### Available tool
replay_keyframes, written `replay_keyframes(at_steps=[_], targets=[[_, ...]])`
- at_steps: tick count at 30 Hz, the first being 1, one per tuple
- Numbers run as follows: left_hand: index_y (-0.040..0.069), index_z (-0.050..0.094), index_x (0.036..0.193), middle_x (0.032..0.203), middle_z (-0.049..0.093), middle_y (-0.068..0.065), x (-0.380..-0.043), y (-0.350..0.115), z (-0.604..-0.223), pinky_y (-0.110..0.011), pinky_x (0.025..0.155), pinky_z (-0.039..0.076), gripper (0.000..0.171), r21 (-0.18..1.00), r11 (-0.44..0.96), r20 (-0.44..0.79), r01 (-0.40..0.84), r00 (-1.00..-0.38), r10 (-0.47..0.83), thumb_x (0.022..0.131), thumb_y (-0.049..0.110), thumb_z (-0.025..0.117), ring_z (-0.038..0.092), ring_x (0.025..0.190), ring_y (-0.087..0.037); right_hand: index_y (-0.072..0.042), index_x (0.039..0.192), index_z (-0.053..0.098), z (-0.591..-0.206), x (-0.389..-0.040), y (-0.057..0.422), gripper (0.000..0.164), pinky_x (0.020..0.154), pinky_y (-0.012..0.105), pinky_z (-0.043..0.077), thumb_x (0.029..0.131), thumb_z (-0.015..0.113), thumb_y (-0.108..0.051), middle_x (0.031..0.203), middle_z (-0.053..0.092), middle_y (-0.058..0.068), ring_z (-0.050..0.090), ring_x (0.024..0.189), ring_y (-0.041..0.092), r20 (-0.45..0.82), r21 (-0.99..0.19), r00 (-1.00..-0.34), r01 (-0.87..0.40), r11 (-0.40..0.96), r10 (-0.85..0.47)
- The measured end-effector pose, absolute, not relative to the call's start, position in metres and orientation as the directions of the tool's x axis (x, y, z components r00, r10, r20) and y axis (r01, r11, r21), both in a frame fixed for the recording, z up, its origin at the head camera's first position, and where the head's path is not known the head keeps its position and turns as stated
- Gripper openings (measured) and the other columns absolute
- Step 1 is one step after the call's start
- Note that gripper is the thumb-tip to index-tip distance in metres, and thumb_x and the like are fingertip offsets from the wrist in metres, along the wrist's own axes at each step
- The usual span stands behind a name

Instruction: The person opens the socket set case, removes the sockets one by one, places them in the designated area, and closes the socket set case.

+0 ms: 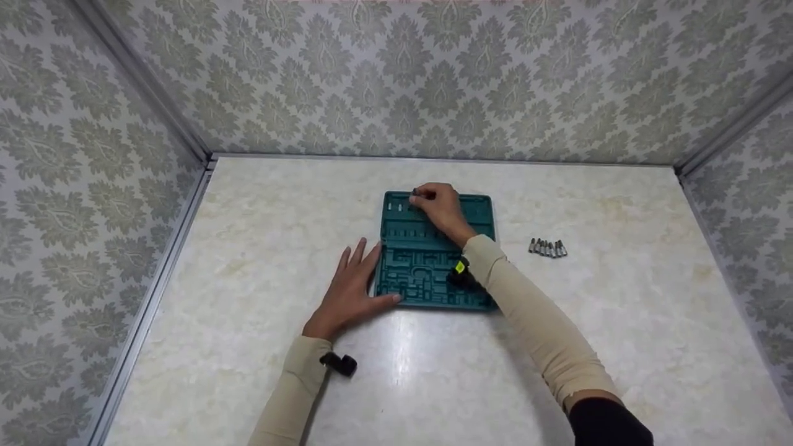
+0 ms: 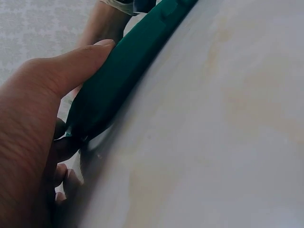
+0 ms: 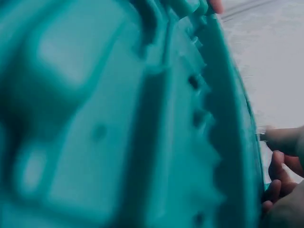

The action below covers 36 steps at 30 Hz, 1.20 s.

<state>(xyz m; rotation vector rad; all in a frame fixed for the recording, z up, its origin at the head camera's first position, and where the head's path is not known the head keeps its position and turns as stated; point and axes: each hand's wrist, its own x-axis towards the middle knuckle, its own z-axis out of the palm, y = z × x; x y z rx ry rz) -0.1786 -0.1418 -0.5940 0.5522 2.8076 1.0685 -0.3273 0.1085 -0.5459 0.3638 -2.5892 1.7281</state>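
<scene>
A green plastic tool case lies unfolded on the table, its moulded slots facing up. My left hand steadies it from the left, fingers spread and straight, the thumb on its front edge. In the left wrist view that thumb touches the case's side. Over the far half, my right hand pinches a small dark metal bit between thumb and fingertips. Only the bit's tip shows in the right wrist view. Two light bits sit in slots at the far left corner.
Several silver and dark metal bits lie in a row on the marbled table, right of the case. Patterned walls close off the table's back and sides. A metal rail runs along the left edge.
</scene>
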Motion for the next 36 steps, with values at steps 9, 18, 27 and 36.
replay_keyframes(at_steps=[9, 18, 27, 36], targets=[[0.019, 0.019, 0.179, 0.185, 0.013, -0.01, -0.179, -0.144, -0.593, -0.052, 0.137, -0.001, 0.122, 0.654, 0.688, 0.059, 0.314, -0.928, 0.367, 0.088, 0.08, 0.072, 0.001, 0.172, -0.027, -0.002, 0.12, 0.081, -0.522, -0.319, 0.133, 0.02, 0.098, 0.038, 0.056, 0.107, 0.075, -0.015, 0.119, 0.078, 0.01, 0.068, 0.107, 0.022, 0.181, -0.909, -0.967, -0.235, 0.344, -0.182], [0.021, 0.019, 0.179, 0.185, 0.01, -0.009, -0.18, -0.144, -0.594, -0.051, 0.137, -0.001, 0.124, 0.667, 0.681, 0.049, 0.301, -0.931, 0.363, 0.086, 0.082, 0.073, -0.001, 0.172, -0.025, 0.003, 0.125, 0.078, -0.519, -0.297, 0.186, 0.029, 0.1, 0.04, 0.053, 0.107, 0.076, -0.02, 0.122, 0.076, 0.013, 0.066, 0.11, 0.023, 0.169, -0.91, -0.973, -0.216, 0.353, -0.158], [0.022, 0.018, 0.179, 0.185, 0.011, -0.009, -0.18, -0.145, -0.595, -0.051, 0.138, -0.002, 0.122, 0.662, 0.68, 0.063, 0.315, -0.927, 0.369, 0.087, 0.081, 0.074, 0.001, 0.172, -0.025, 0.002, 0.126, 0.079, -0.522, -0.274, 0.236, 0.029, 0.097, 0.039, 0.051, 0.106, 0.076, -0.019, 0.123, 0.077, 0.014, 0.066, 0.112, 0.024, 0.146, -0.885, -0.984, -0.174, 0.432, -0.098], [0.022, 0.019, 0.179, 0.185, 0.013, -0.009, -0.18, -0.144, -0.594, -0.049, 0.138, -0.001, 0.123, 0.662, 0.686, 0.053, 0.301, -0.932, 0.357, 0.086, 0.081, 0.075, 0.001, 0.172, -0.025, -0.002, 0.121, 0.082, -0.52, -0.25, 0.275, 0.023, 0.09, 0.035, 0.051, 0.106, 0.078, -0.019, 0.117, 0.079, 0.015, 0.067, 0.102, 0.012, 0.194, -0.876, -0.978, -0.209, 0.434, -0.079]])
